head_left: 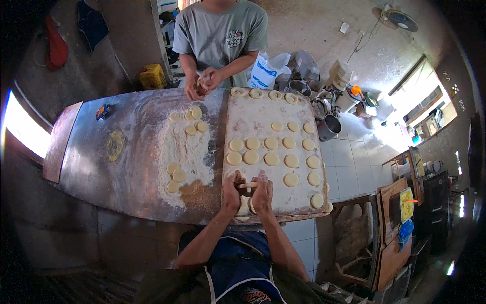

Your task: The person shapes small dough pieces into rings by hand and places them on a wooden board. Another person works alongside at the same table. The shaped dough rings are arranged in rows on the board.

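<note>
My left hand [231, 196] and my right hand [262, 193] are closed on a small piece of pale dough [248, 185], one at each side, above the near edge of a floured board [248, 114]. From this angle the piece looks like a narrow band; its full shape is partly hidden by my fingers. More dough lies under my hands, mostly covered. Flat dough rounds [272, 159] sit in rows on the board beyond and to the right of my hands. Along its far edge are several dough rings [292, 102].
Left of the board, a metal table [136, 172] bears spread flour [185, 147] and small groups of dough rounds [178, 175]. Across the table, a person's hands [205, 82] hold some dough. A metal pot [330, 126] stands to the right; wooden boards [392, 228] lean at the lower right.
</note>
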Available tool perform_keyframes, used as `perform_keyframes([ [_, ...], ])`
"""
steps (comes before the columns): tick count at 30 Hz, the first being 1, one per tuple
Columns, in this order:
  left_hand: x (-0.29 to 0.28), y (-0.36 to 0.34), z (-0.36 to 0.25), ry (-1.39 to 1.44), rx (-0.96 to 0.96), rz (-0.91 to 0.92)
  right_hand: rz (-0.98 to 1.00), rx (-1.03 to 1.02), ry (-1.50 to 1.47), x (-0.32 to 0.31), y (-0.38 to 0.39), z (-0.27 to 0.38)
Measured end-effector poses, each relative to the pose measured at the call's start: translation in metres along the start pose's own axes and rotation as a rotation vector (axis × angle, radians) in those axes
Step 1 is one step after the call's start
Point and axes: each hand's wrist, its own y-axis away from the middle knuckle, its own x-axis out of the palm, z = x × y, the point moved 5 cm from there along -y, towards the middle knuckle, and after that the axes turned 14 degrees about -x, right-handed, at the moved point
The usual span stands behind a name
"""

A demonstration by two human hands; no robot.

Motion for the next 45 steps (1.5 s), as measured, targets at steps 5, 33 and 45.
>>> perform_keyframes([
  [5, 0.034, 0.018, -0.014, -0.975, 0.706, -0.429, 0.401, -0.13, 0.454, -0.014, -0.007, 0.012],
  [33, 0.054, -0.039, -0.025, -1.78, 0.317, -0.564, 0.219, -0.236, 0.972, -0.095, -0.024, 0.025],
  [45, 0.028, 0.012, -0.059, -1.485, 0.609, -0.463, 0.197, -0.255, 1.069, -0.145, -0.058, 0.002],
])
